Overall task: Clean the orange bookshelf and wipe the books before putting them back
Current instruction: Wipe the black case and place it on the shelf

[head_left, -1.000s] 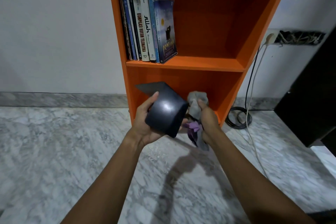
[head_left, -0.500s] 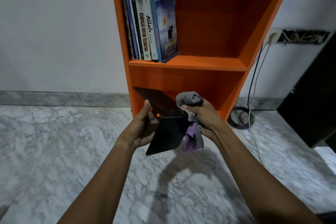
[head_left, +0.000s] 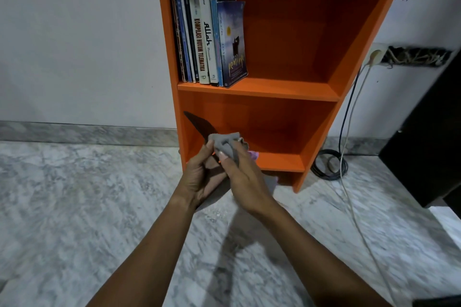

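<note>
A marble floor point(head_left: 74, 207) carries the orange bookshelf point(head_left: 287, 92), with a row of books point(head_left: 212, 40) upright at the left of its shelf. In front of the lower compartment, the left hand point(head_left: 199, 177) grips a dark book point(head_left: 199, 123); the right hand point(head_left: 247, 182) clutches a gray cloth point(head_left: 224, 142) against it.

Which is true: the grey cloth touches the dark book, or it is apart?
Touching. The head view shows the grey cloth, gripped by the right hand, pressed over the edge of the dark book, no gap.
</note>
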Demonstrator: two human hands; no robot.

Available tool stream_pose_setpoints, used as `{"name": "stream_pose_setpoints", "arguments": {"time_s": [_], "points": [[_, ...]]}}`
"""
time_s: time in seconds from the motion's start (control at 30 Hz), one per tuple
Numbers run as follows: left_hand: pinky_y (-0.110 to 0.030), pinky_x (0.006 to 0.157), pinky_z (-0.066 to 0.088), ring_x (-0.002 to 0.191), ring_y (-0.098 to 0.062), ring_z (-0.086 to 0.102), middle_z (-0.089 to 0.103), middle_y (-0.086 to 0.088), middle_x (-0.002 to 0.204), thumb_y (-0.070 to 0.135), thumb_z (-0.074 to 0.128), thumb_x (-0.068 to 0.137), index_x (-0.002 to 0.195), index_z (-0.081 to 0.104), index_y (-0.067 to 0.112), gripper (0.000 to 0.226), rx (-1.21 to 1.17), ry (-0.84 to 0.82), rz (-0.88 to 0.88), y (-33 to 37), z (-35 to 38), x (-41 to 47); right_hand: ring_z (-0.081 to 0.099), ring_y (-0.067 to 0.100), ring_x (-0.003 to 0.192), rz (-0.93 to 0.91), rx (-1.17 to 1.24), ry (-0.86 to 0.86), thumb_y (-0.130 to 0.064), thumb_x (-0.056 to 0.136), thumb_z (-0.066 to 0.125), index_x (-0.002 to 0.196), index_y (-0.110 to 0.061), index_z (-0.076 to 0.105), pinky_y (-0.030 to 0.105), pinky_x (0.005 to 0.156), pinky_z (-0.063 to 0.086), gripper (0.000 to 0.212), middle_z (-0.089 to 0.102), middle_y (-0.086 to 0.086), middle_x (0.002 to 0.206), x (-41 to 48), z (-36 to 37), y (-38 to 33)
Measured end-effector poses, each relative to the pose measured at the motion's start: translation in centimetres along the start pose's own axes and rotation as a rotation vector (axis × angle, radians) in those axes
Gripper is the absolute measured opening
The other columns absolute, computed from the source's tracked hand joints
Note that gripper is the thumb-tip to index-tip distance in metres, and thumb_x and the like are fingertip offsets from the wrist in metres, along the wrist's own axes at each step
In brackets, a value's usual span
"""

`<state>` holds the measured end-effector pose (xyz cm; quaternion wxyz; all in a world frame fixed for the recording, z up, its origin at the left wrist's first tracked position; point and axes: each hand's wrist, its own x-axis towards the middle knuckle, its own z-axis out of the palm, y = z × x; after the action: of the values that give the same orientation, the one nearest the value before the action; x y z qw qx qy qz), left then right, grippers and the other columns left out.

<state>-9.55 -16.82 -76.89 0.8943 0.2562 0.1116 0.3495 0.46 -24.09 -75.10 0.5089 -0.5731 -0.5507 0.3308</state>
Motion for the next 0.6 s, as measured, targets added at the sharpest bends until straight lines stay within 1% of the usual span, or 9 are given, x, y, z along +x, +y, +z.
{"name": "stream_pose_setpoints", "arguments": {"time_s": [0.07, 0.13, 0.2, 0.27, 0.33, 0.4, 0.43, 0.5, 0.6], "points": [[-0.048, 0.109, 0.045, 0.137, -0.034, 0.048, 0.048, -0.023, 0.145, 0.035, 0.069, 0.093, 0.151, 0.040, 0.004, 0.072, 0.019, -0.021, -0.019, -0.2, -0.6, 0.0, 0.059, 0.008, 0.127, -0.006, 0.070, -0.020, -0.061, 0.093, 0.045, 0.128, -0.052, 0.057, 0.046, 0.112, 0.046, 0.038, 0.063, -0.014, 0.135, 0.5, 0.1, -0.4], [-0.053, 0.108, 0.046, 0.135, -0.033, 0.052, 0.052, -0.019, 0.145, 0.030, 0.083, 0.081, 0.151, 0.041, 0.009, 0.084, 0.075, -0.082, 0.013, -0.6, -0.6, 0.1, 0.054, 0.008, 0.134, 0.008, 0.080, -0.076, -0.056, 0.095, 0.045, 0.136, -0.050, 0.054, 0.047, 0.115, 0.043, 0.042, 0.057, -0.015, 0.145, 1.5, -0.6, -0.7], [-0.058, 0.101, 0.050, 0.128, -0.032, 0.060, 0.062, -0.013, 0.139, 0.028, 0.092, 0.069, 0.144, 0.049, 0.015, 0.087, 0.142, -0.127, 0.012, -1.1, 0.1, 0.1, 0.046, 0.002, 0.140, -0.023, 0.060, -0.095, -0.048, 0.098, 0.045, 0.145, -0.042, 0.050, 0.038, 0.121, 0.035, 0.047, 0.050, -0.016, 0.152, 2.8, -1.4, -1.6], [-0.063, 0.103, 0.046, 0.125, -0.033, 0.062, 0.065, -0.012, 0.136, 0.029, 0.094, 0.065, 0.141, 0.052, 0.016, 0.088, 0.171, -0.159, 0.001, -1.5, 0.6, 0.0, 0.041, 0.002, 0.142, -0.091, -0.027, -0.090, -0.043, 0.101, 0.045, 0.150, -0.036, 0.046, 0.032, 0.120, 0.030, 0.049, 0.046, -0.016, 0.154, 4.3, -1.9, -2.9], [-0.064, 0.105, 0.044, 0.127, -0.035, 0.060, 0.063, -0.014, 0.138, 0.027, 0.094, 0.065, 0.146, 0.046, 0.012, 0.095, 0.161, -0.181, -0.022, -1.6, 0.7, 0.2, 0.042, 0.008, 0.142, -0.098, -0.108, -0.075, -0.043, 0.105, 0.045, 0.148, -0.037, 0.048, 0.034, 0.115, 0.032, 0.044, 0.049, -0.012, 0.153, 5.9, -2.2, -3.7], [-0.059, 0.101, 0.050, 0.126, -0.035, 0.061, 0.064, -0.014, 0.137, 0.025, 0.093, 0.067, 0.146, 0.044, 0.009, 0.094, 0.170, -0.211, -0.049, -1.4, 0.9, 0.3, 0.051, 0.017, 0.132, -0.007, -0.114, 0.004, -0.046, 0.103, 0.044, 0.137, -0.034, 0.057, 0.040, 0.109, 0.040, 0.038, 0.058, -0.003, 0.142, 7.1, -2.3, -3.9], [-0.057, 0.098, 0.052, 0.125, -0.035, 0.062, 0.065, -0.015, 0.135, 0.025, 0.091, 0.069, 0.144, 0.046, 0.009, 0.089, 0.176, -0.223, -0.064, -1.5, 0.9, 0.4, 0.057, 0.022, 0.124, 0.056, -0.128, 0.071, -0.048, 0.100, 0.044, 0.128, -0.031, 0.062, 0.044, 0.104, 0.044, 0.037, 0.063, 0.001, 0.133, 7.5, -2.5, -3.9], [-0.059, 0.099, 0.051, 0.123, -0.035, 0.063, 0.066, -0.015, 0.133, 0.024, 0.089, 0.071, 0.139, 0.053, 0.010, 0.078, 0.178, -0.230, -0.088, -1.7, 0.6, 0.4, 0.063, 0.026, 0.110, 0.197, -0.166, 0.143, -0.048, 0.095, 0.045, 0.112, -0.025, 0.066, 0.044, 0.094, 0.047, 0.036, 0.068, 0.006, 0.119, 8.4, -3.1, -3.2], [-0.069, 0.113, 0.030, 0.120, -0.035, 0.063, 0.067, -0.014, 0.129, 0.027, 0.088, 0.073, 0.131, 0.065, 0.014, 0.064, 0.251, -0.227, -0.101, -2.1, -0.2, 0.5, 0.067, 0.025, 0.098, 0.453, -0.036, 0.190, -0.037, 0.098, 0.053, 0.115, -0.015, 0.067, 0.041, 0.088, 0.051, 0.031, 0.072, 0.006, 0.108, 9.0, -4.8, -1.5]]}}
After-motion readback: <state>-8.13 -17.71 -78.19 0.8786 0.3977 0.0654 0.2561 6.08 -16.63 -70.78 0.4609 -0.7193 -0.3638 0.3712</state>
